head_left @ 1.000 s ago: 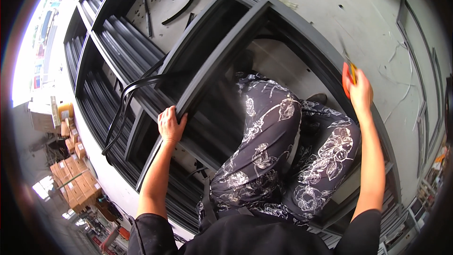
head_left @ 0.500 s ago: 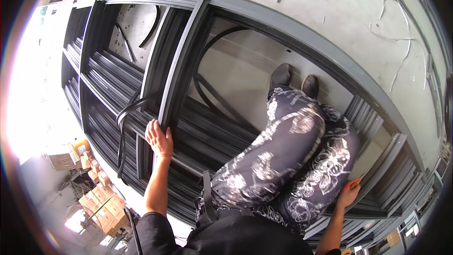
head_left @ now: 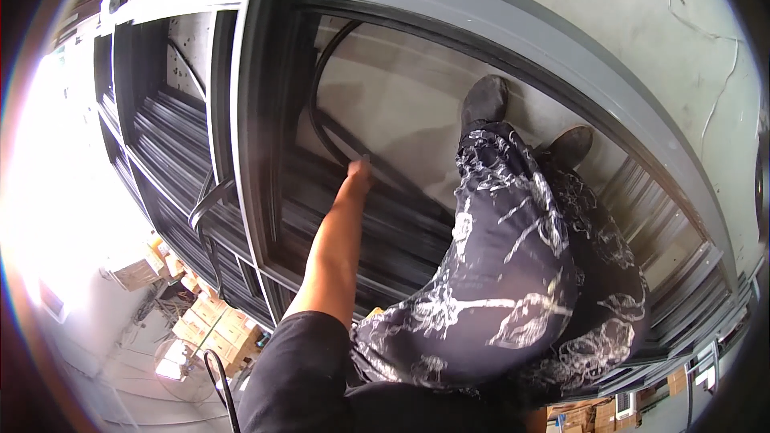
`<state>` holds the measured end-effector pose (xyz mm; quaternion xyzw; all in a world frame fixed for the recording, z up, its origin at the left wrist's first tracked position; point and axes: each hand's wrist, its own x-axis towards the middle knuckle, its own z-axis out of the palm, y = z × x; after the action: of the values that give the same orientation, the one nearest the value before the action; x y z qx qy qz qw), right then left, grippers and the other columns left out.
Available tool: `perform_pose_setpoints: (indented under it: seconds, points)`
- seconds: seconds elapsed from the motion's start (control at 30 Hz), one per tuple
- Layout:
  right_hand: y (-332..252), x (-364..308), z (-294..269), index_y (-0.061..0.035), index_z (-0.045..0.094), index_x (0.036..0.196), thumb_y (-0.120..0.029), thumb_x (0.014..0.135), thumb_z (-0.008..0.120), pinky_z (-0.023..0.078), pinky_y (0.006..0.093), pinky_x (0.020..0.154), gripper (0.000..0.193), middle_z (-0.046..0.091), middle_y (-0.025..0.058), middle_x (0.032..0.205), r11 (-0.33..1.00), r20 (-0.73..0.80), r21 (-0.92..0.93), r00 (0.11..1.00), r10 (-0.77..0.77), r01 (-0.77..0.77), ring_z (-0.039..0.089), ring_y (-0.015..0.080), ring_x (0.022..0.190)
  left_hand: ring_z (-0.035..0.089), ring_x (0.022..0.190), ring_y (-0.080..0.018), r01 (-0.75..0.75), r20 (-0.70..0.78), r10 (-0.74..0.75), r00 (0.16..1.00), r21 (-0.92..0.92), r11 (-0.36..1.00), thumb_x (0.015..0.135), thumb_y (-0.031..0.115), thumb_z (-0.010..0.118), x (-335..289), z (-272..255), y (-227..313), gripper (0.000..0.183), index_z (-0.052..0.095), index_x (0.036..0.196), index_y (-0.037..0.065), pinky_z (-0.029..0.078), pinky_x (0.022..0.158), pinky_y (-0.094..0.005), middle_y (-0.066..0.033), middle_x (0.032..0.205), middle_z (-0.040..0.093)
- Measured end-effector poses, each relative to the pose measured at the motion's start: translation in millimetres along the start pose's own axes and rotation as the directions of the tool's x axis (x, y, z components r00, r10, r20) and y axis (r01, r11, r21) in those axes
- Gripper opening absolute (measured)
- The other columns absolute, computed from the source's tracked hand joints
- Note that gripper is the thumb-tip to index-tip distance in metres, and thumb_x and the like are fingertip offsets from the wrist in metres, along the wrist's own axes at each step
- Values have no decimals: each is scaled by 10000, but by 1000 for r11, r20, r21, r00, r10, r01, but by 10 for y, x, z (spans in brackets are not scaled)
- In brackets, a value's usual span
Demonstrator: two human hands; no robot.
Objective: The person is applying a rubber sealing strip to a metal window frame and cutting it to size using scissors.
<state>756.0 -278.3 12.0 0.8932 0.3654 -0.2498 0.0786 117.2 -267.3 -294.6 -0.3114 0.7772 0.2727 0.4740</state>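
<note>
My left hand (head_left: 360, 171) reaches down inside the opening of a dark grey metal frame (head_left: 249, 112). It is at a black flexible strip (head_left: 314, 84) that curves down through the opening. The fingers are small and blurred, so whether they close on the strip is not clear. Below the hand lie several long black profiles (head_left: 393, 228) side by side. Only a bit of my right arm (head_left: 536, 419) shows at the lower edge; its hand is out of sight.
My legs in patterned trousers (head_left: 513, 273) pass through the opening, with dark shoes (head_left: 486, 100) on the pale floor (head_left: 401, 104). Another black strip (head_left: 210, 200) hangs over the bars at left. Cardboard boxes (head_left: 212, 325) are stacked at lower left.
My left hand has left the frame bar and moved right and farther in, to the strip. My right hand, which held something orange, has gone out of view. The camera's view has shifted.
</note>
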Motion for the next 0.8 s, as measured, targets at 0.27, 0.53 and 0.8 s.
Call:
perform_pose_setpoints:
  seconds: [0.27,0.53,0.8]
  points:
    - [-102,-245,230,-20,509,1012,-208,815,664,460,478,695,313,610,228,878,999,124,20,992,37,-40,585,444,837,546,799,-182,-91,-195,97,976,43,995,825,216,662,368,255,46,271,529,1008,67,458,663,-356,-26,893,556]
    - [-44,-358,360,-20,505,991,-202,807,670,458,480,684,307,605,230,860,996,35,86,999,30,-33,582,448,827,580,1025,-273,-536,349,615,707,-302,788,876,184,610,-1644,1101,479,481,441,1274,-25,461,892,-372,-147,1145,587]
    - [-689,-390,776,-21,500,970,-197,798,677,457,482,674,302,599,231,842,975,-31,218,998,-47,52,578,451,817,549,698,-142,-898,256,871,419,-28,440,932,185,525,-2913,451,1114,338,440,1195,-9,477,670,-298,-68,811,578]
